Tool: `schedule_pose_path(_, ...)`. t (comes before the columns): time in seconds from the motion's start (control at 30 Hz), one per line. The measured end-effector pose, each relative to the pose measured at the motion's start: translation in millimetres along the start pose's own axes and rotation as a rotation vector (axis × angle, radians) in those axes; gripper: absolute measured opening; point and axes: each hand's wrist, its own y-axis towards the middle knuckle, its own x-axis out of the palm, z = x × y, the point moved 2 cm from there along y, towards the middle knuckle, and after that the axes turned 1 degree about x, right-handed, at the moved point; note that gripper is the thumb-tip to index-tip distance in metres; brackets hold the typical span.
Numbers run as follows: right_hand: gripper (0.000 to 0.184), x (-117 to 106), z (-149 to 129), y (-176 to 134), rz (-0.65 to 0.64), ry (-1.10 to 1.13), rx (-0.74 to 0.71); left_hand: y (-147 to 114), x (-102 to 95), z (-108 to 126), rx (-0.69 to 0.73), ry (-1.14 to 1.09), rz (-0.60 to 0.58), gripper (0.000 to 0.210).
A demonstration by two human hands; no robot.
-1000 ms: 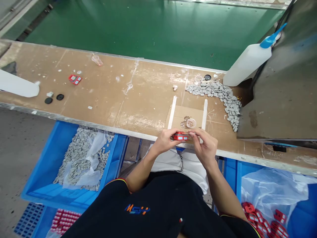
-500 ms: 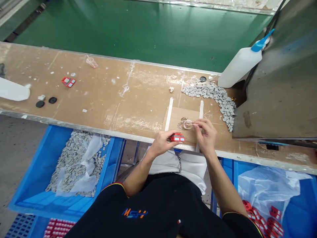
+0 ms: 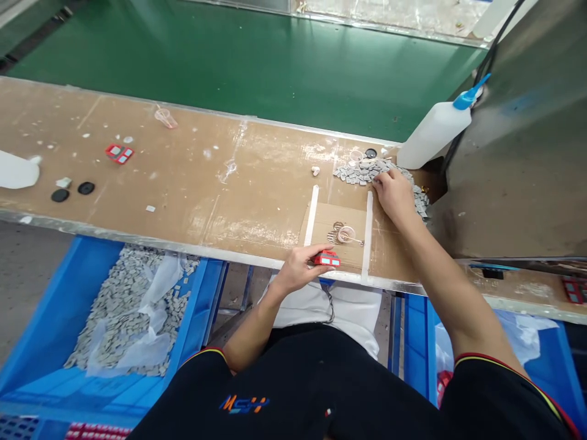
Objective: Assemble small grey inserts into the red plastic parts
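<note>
My left hand (image 3: pixel 296 269) is closed around a red plastic toy car part (image 3: pixel 326 258) with pale window panels, held just over the table's front edge. At the pile of small grey rectangular pieces (image 3: pixel 355 173), my right hand (image 3: pixel 395 190) reaches in with thumb and fingers pinched together. Its fingertips touch the pile, and what they hold, if anything, cannot be made out. A small clear cup (image 3: pixel 345 234) with a thin stick (image 3: pixel 354 239) resting in it stands on a cardboard pad (image 3: pixel 339 211) between two white tape strips.
A white squeeze bottle (image 3: pixel 433 134) with a blue nozzle leans at right beside a metal cabinet (image 3: pixel 518 153). Another red part (image 3: pixel 119 153) and black lids (image 3: pixel 85 188) lie at left. Blue bins (image 3: pixel 195 318) stand below the table. A green conveyor belt (image 3: pixel 229 61) runs behind.
My right hand has let go of the stick at the cup and moved up and right to the grey pile. My left hand still holds the red part. The view has shifted slightly.
</note>
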Motion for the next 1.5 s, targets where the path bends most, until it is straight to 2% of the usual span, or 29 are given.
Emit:
schedule_pose_path(0.17,0.029,-7.7,-7.9,-13.5,-0.029,-0.115,-0.007,-0.7,-0.3,0.8,0.015,0.008,0.003,0.042)
schedule_pose_path(0.33,0.035,-15.9,-9.1,-34.8,-0.063,-0.124,-0.005,-0.5,-1.3,2.7,0.03,0.027,-0.012,0.04)
schedule_pose_path(0.43,0.038,-15.6,-16.6,-42.6,-0.07,-0.079,-0.045,-0.7,-1.7,3.8,0.032,0.038,-0.022,0.039)
schedule_pose_path(0.57,0.031,-11.3,-33.0,-38.7,-0.092,-0.015,-0.092,-1.6,-1.9,3.5,0.031,0.046,-0.014,0.039)
schedule_pose_path(0.67,0.025,-9.8,-38.2,-31.3,-0.106,0.053,-0.054,-2.1,-1.1,1.0,0.048,0.036,-0.01,0.04)
schedule_pose_path(0.77,0.028,-18.7,-34.0,-35.1,-0.077,0.198,0.011,-2.1,-0.7,-2.2,0.083,0.014,-0.028,0.043)
schedule_pose_path(0.9,0.015,-52.7,-35.0,-74.5,0.002,0.442,0.057,-2.1,-2.4,-3.5,0.123,-0.025,-0.081,0.047)
schedule_pose_path(0.97,0.01,-71.0,-47.1,-104.0,0.023,0.553,0.056,-2.2,-3.4,-3.3,0.103,-0.052,-0.121,0.047)
schedule_pose_path(1.03,0.009,-81.3,-66.1,-131.6,-0.012,0.65,0.026,-2.3,-3.6,-3.6,0.06,-0.102,-0.157,0.044)
schedule_pose_path(1.1,0.01,-80.5,-86.0,-151.6,-0.094,0.735,-0.01,-2.4,-3.3,-4.5,0.026,-0.148,-0.173,0.039)
schedule_pose_path(1.2,0.011,-65.4,-104.2,-163.4,-0.215,0.811,0.022,-2.6,-2.5,-7.0,0.031,-0.13,-0.162,0.031)
schedule_pose_path(1.33,0.018,-50.0,-106.7,-158.5,-0.303,0.791,0.068,-3.0,-2.0,-11.0,0.068,-0.065,-0.139,0.029)
schedule_pose_path(1.5,0.018,-56.9,-109.0,-153.9,-0.315,0.713,-0.02,-3.7,-2.1,-12.3,0.114,-0.019,-0.142,0.029)
